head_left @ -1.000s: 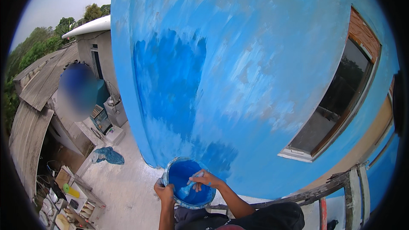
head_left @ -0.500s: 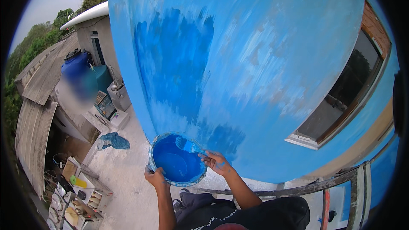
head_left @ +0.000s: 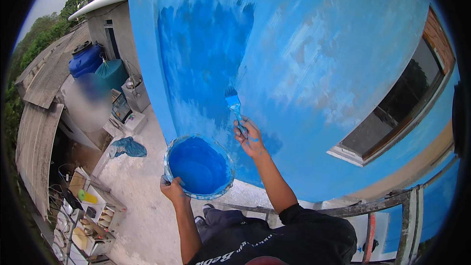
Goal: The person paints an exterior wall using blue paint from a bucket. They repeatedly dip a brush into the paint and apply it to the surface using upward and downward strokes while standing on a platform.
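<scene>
My left hand (head_left: pixel 173 190) grips the rim of a paint-smeared bucket (head_left: pixel 198 167), its thumb over the edge; blue paint lies in the bottom. My right hand (head_left: pixel 249 137), with blue smears on the skin, is closed round the handle of a paintbrush (head_left: pixel 234 104). The brush points up, its bristles blue with paint, at the lower right border of a darker blue patch (head_left: pixel 203 54) on the wall. Whether the bristles touch the wall I cannot tell. Around that patch the wall (head_left: pixel 294 98) is lighter blue with whitish, streaky areas.
A framed window (head_left: pixel 392 113) is set in the wall at right. Metal scaffold rails (head_left: pixel 363 208) run close by at lower right. On the concrete floor below lie a blue cloth (head_left: pixel 128 147) and a cluttered shelf (head_left: pixel 93 216). Blue tanks (head_left: pixel 87 61) stand farther left.
My right hand has lifted the paintbrush out of the bucket and up to the wall. The bucket in my left hand has shifted slightly left and up in view.
</scene>
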A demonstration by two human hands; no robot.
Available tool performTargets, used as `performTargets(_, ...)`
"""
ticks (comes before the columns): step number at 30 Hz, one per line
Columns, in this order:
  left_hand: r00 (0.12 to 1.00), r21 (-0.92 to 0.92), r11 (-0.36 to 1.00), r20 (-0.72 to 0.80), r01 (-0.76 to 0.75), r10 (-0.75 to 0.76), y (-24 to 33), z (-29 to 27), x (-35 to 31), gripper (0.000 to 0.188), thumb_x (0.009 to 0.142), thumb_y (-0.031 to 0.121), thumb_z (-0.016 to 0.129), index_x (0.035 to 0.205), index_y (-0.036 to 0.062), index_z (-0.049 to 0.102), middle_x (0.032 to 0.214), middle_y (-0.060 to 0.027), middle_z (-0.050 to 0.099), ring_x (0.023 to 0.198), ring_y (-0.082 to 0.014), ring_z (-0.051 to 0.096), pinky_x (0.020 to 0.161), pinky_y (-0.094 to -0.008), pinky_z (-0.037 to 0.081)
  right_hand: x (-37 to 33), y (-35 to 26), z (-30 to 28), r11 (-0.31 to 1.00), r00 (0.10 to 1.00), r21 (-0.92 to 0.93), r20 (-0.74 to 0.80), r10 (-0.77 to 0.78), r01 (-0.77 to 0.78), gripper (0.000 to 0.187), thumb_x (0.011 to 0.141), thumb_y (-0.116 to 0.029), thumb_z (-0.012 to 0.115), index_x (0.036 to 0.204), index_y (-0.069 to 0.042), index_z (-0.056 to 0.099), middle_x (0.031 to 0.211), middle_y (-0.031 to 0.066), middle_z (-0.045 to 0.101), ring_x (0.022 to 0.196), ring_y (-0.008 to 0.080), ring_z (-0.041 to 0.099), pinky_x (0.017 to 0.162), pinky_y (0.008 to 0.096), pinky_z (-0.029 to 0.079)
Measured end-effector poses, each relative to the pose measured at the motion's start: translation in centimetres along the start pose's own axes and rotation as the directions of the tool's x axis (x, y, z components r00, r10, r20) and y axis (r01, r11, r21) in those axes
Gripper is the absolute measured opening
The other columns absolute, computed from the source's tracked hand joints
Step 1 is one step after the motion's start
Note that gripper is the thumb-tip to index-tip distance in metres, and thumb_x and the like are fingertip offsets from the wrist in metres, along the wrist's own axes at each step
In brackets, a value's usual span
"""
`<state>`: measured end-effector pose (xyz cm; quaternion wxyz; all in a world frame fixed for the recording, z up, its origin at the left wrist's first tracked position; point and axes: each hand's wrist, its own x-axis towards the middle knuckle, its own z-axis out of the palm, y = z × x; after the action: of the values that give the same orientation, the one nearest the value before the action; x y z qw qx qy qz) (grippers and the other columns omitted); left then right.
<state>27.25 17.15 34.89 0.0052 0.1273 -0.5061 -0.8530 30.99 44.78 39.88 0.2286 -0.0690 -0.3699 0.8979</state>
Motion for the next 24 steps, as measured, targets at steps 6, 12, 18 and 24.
performTargets(6, 0.999, 0.01, 1.0, 0.027, -0.024, 0.024, -0.1, -1.3, 0.1, 0.018, 0.065, -0.013, 0.048, 0.073, 0.0037, 0.046, 0.069, -0.0078, 0.057, 0.052, -0.0146, 0.054, 0.049, -0.0279, 0.048, 10.9, -7.9, 6.3, 0.79, 0.84, -0.357, -0.023, -0.542, 0.499, 0.026, 0.097, -0.014, 0.05, 0.116, -0.003, 0.037, 0.079, 0.0069, 0.049, 0.052, 0.0111, 0.039, 0.043, 0.0286, 0.03)
performTargets(12, 1.0, -0.013, 1.0, 0.004, -0.021, 0.021, 0.6, -0.8, -0.7, 0.018, 0.066, -0.012, 0.048, 0.073, 0.0039, 0.046, 0.068, -0.0071, 0.056, 0.05, -0.0137, 0.052, 0.048, -0.0272, 0.046, 14.7, -2.7, 0.0, 0.921, 0.888, -0.2, -0.262, -0.378, 0.333, 0.019, 0.099, -0.016, 0.05, 0.11, -0.006, 0.037, 0.079, 0.0061, 0.046, 0.054, 0.0124, 0.039, 0.043, 0.0301, 0.029)
performTargets(18, 1.0, -0.011, 1.0, 0.006, -0.017, 0.017, 0.4, -1.1, -0.1, 0.018, 0.065, -0.013, 0.048, 0.073, 0.0034, 0.046, 0.069, -0.008, 0.057, 0.05, -0.0142, 0.053, 0.048, -0.0278, 0.047, 13.4, 4.8, -6.2, 0.993, 0.855, -0.119, -0.516, -0.061, 0.0, 0.014, 0.098, -0.01, 0.048, 0.102, 0.0, 0.04, 0.077, 0.0069, 0.045, 0.06, 0.0143, 0.042, 0.049, 0.0312, 0.038)
performTargets(24, 1.0, -0.002, 1.0, 0.004, -0.001, 0.001, 0.0, -1.4, 0.5, 0.019, 0.063, -0.013, 0.048, 0.073, 0.003, 0.047, 0.068, -0.0084, 0.058, 0.05, -0.0149, 0.054, 0.047, -0.0286, 0.048, 16.0, -4.4, 2.0, 0.963, 0.94, -0.035, -0.213, -0.268, 0.267, 0.017, 0.096, -0.009, 0.053, 0.101, -0.003, 0.037, 0.082, 0.0092, 0.048, 0.063, 0.0157, 0.048, 0.049, 0.0316, 0.045)
